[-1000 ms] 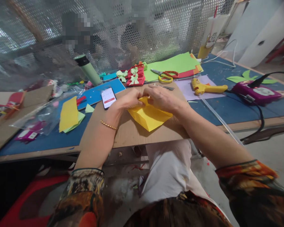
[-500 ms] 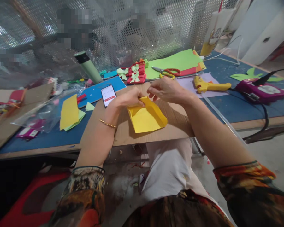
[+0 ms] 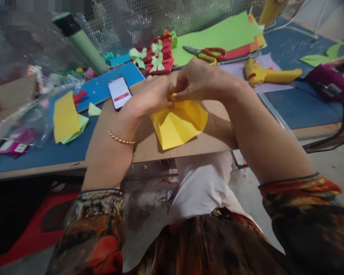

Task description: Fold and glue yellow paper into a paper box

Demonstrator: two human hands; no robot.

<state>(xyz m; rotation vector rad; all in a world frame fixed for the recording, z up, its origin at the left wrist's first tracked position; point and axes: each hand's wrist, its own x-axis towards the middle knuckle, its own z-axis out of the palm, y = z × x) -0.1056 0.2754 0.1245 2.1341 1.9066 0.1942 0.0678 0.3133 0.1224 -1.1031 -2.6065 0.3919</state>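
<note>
A folded sheet of yellow paper [image 3: 179,126] rests over a piece of brown cardboard [image 3: 149,143], its near edge flared and creased. My left hand [image 3: 156,93] pinches the far edge of the paper from the left. Close beside it, my right hand [image 3: 199,82] grips the same gathered edge between thumb and fingers. The fingertips of both hands nearly meet there and partly hide the fold. Left of my left hand lies a phone [image 3: 119,93] with its screen lit.
Behind my hands are red paper pieces with green bows [image 3: 160,55], scissors [image 3: 206,53] and green paper sheets [image 3: 218,34]. A yellow glue gun [image 3: 271,73] lies right, near a purple power box [image 3: 329,82]. Yellow paper strips [image 3: 65,116] and a green bottle [image 3: 81,44] are left.
My right hand has come down onto the paper's far edge beside my left hand. The edge is now pinched together, and the paper fans outward. The view has tilted downward.
</note>
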